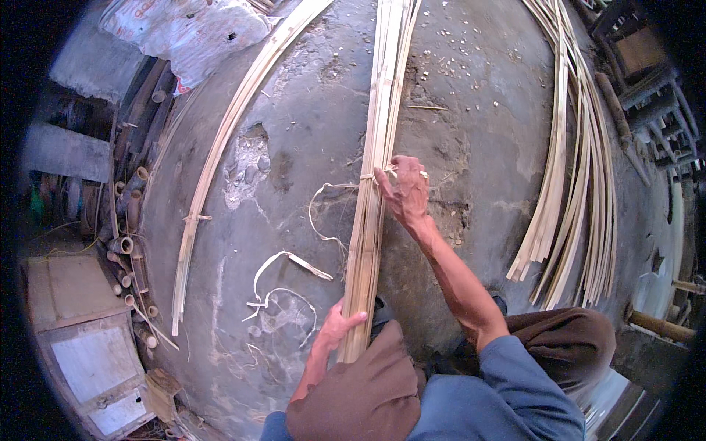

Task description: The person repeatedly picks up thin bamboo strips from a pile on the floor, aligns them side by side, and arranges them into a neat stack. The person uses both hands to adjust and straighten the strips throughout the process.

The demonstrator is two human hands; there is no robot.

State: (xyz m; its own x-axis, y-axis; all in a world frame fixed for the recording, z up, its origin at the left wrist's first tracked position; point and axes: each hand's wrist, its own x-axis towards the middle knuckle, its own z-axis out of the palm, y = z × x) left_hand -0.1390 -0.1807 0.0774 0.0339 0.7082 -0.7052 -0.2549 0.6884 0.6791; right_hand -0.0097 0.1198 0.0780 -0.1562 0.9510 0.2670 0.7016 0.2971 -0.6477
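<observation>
A long bundle of pale bamboo strips (362,253) runs from between my knees toward the far edge. My left hand (338,327) grips it near its lower end, thumb lying across the top and the other fingers hidden at the side. Round the bundle goes a thin tie strip (366,177). My right hand (407,192) is closed at the right of this tie, fingers curled on it, and a short pale end sticks out by the knuckles. Left of the bundle, a loose thin strip (312,209) curves over the floor.
A narrower tied bundle (220,158) lies at left, and a wide fan of strips (570,198) at right. Curled scraps (276,257) lie on the cracked concrete floor (471,132). Bamboo poles (132,220) and a wooden box (92,353) line the left side. A white sack (191,37) rests far left.
</observation>
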